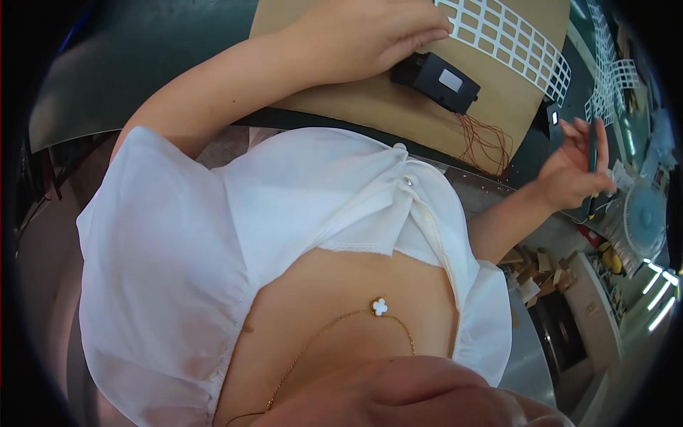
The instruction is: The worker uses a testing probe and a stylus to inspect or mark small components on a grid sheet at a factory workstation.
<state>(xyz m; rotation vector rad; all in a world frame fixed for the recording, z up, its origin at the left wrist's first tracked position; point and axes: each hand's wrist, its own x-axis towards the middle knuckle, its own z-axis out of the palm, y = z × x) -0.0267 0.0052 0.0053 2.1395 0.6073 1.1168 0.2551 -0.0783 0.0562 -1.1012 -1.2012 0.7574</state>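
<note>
My left hand (377, 35) reaches over a brown board at the top of the view. Its fingers are pressed together at the left end of a white grid strip (509, 44), which seems pinched there; part of the hand is cut off by the upper edge. Just below the fingers lies a black plastic box-shaped part (435, 82) with a pale label, thin reddish wires (484, 142) trailing from it. At the right, my right hand (575, 167) is closed round a slim dark pen-like tool (593, 153). Its exact kind cannot be made out.
The brown board (398, 117) rests on a dark green table (163, 53). A small dark part with a pale label (554, 117) is beside my right fingers. More white grid pieces (605, 71) lie at the far right, near a pale blue fan (645, 217). Cardboard boxes (541, 274) stand below.
</note>
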